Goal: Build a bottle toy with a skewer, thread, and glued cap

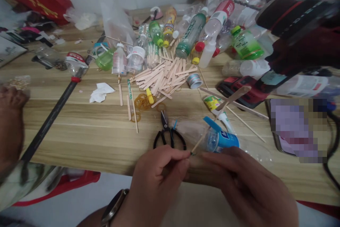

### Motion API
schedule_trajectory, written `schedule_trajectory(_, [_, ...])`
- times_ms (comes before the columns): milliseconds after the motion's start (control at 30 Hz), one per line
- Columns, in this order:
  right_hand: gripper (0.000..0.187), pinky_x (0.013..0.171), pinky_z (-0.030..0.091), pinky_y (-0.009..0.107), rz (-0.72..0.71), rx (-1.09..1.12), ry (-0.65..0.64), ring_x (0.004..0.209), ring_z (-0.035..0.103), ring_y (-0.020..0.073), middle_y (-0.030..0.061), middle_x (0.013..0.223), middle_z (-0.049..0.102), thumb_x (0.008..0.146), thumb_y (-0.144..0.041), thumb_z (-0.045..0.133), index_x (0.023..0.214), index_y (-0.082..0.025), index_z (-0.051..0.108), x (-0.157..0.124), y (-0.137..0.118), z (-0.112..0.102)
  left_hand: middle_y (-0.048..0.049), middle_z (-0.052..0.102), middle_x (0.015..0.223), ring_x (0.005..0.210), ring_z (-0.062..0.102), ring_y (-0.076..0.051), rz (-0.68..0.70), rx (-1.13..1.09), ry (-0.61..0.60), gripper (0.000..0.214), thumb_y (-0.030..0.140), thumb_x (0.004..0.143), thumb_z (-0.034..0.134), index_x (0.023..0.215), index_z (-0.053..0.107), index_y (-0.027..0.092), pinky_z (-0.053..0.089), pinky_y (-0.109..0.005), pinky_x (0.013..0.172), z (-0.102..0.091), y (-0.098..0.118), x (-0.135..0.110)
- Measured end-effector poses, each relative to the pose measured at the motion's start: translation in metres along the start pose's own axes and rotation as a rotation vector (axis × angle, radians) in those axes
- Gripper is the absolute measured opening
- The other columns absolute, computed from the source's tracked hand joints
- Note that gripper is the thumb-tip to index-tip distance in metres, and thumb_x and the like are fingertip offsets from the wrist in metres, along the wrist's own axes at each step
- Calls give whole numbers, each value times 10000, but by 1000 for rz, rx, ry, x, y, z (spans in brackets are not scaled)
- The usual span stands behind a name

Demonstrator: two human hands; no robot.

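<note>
My left hand (162,174) pinches the dark-tipped lower end of a thin wooden stick (199,142) between thumb and forefinger. The stick slants up to the right, with a blue strip (212,124) along it and a flat craft stick (235,97) across its top. Close beside that lower end, my right hand (252,184) has its fingers drawn together; whatever they grip is hidden. Behind both hands lies a clear plastic bottle (191,131) with a blue label. Black-handled scissors (165,128) rest just beyond my left hand.
Craft sticks (164,78) are heaped mid-table, with rubber bands (143,102) in front. Several bottles (192,34) crowd the back. A red-black power drill (247,89) and a phone (277,131) are on the right. At left are a dark pole (58,110) and another person's hand (12,113).
</note>
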State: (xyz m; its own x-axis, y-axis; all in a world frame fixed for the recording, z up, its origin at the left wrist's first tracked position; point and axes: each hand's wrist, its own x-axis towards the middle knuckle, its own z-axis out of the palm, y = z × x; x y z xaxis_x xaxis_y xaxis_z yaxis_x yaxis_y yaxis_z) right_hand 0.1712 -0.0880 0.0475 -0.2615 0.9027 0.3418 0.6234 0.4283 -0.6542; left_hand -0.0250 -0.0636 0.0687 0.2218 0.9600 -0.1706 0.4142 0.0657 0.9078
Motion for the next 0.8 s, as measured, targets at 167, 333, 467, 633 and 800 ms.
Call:
schedule_trajectory(167, [183,519,546,241,215,242,60,624,650,151,31,836,668,938,-224,546,1105,-251,615,12,-1,11,16,717,664,581,666,-116,-60,-48,-23,153,246,880,590,851,739,223,512,-181,551,0,1,-1])
schedule_trajectory(333, [272,403,432,201,511,816,-21,493,536,112,4,704,589,975,-448,514,1024,-200,614,24,-9,21,15,709,646,571,657,-120,-81,-36,-24,152,253,875,588,803,718,221,500,-185,540,0,2,0])
schedule_trajectory(467, [379,372,322,177,596,910,-20,425,392,79,-60,552,433,934,-552,566,808,-195,557,31,-10,23,14,715,650,582,668,-122,-114,-71,-23,137,263,865,604,822,726,219,510,-189,556,1,3,0])
schedule_trajectory(633, [344,366,252,196,505,722,32,434,299,82,-65,520,380,944,-453,575,709,-203,550,34,-7,21,5,717,654,566,672,-125,-235,-241,-73,129,301,838,625,810,709,208,519,-197,534,2,4,4])
schedule_trajectory(800, [284,362,256,209,445,688,28,436,297,91,-64,541,374,960,-376,539,727,-215,560,34,-6,17,20,682,572,459,599,-101,-409,-499,-151,183,354,755,700,738,618,191,487,-196,462,2,3,13])
